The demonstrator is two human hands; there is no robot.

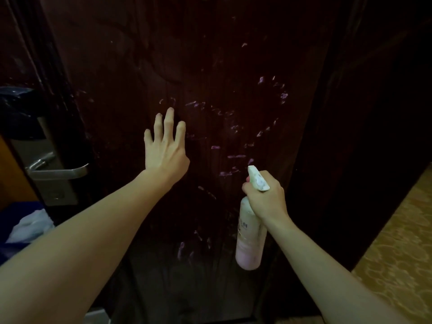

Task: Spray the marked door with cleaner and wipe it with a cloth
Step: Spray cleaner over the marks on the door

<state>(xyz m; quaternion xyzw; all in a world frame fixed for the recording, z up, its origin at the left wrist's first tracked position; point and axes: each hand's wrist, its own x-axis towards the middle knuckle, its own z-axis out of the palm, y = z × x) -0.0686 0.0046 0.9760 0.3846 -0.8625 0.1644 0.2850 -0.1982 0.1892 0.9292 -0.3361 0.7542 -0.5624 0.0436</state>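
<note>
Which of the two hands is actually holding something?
The right hand: its fingers curl round the neck of the pink spray bottle. The left hand holds nothing, fingers spread straight toward the dark door.

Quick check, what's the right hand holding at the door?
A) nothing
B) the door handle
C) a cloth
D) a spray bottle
D: the right hand grips the neck of the pink spray bottle, nozzle toward the marked door; the left hand is spread open against the door.
</note>
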